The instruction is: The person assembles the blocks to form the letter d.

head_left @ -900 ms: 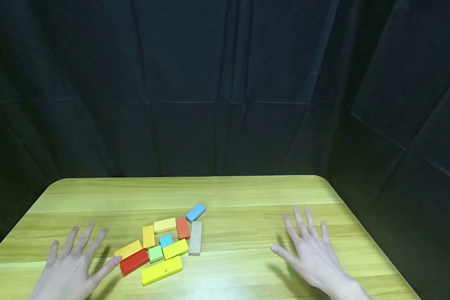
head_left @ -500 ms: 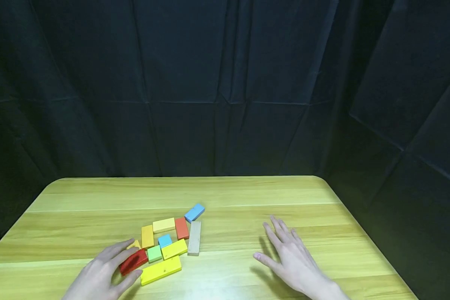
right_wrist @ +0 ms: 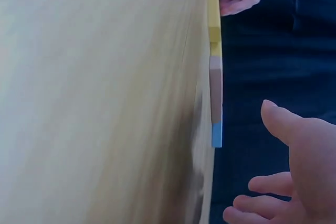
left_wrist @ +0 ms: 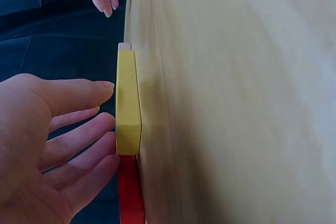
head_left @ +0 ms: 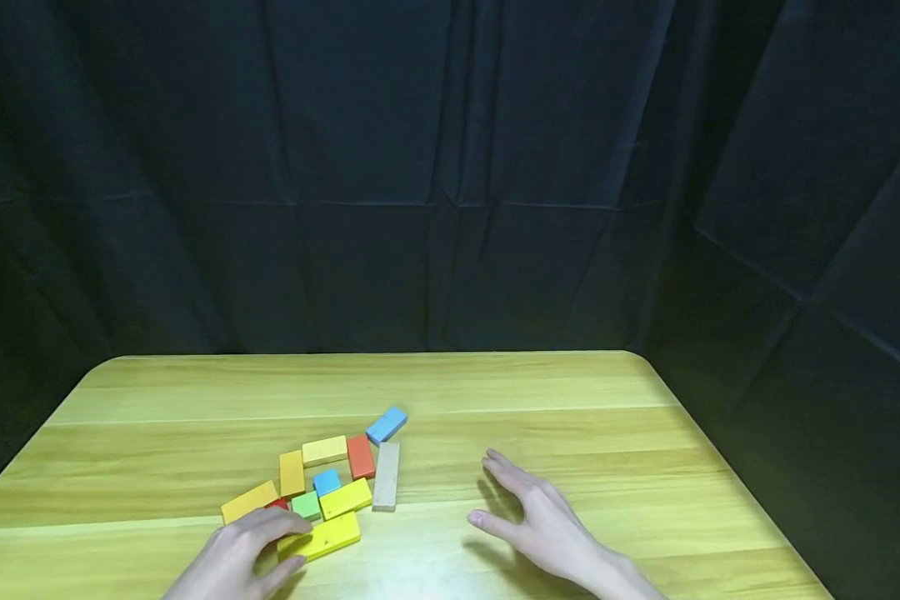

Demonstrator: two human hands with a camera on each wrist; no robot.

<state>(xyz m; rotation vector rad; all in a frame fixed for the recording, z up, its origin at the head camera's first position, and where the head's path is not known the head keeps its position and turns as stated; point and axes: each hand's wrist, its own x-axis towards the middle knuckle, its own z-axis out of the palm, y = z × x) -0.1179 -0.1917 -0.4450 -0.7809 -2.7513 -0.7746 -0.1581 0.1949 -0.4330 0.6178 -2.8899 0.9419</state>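
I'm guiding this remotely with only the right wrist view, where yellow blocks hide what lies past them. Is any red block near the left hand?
Observer: Yes, a dark red block; in the head view the left hand mostly covers it.

Operator: Any green?

Observer: One green block, beside the shorter yellow block.

Operator: I see one blue block. Is that all?

Observer: No, a second, smaller blue block lies just beyond the green block.

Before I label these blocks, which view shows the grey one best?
Head view: the grey block lies uncovered, its whole top visible. The right wrist shows it side-on; the left wrist, apparently just its end beyond a yellow block.
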